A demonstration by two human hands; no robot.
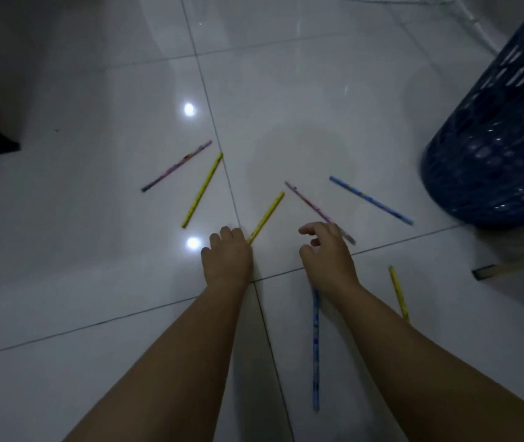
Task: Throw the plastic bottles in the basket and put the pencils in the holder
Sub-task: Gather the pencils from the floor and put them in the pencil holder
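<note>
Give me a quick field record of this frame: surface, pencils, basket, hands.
surface: glossy white tiled floor
pencils on floor: seven in view; three yellow, two pink, two blue
basket: blue perforated basket at right edge, bottles showing through its wall
left hand: left hand fingers curled at the lower end of a yellow pencil
right hand: right hand over the lower end of a pink pencil, fingers bent, grasp unclear
pencil holder: not identifiable

Yellow pencils (pixel 202 190), pink patterned pencils (pixel 176 166) and blue pencils (pixel 370 200) lying on the glossy white tiled floor (pixel 95 218); perforated blue basket (pixel 493 148).
</note>
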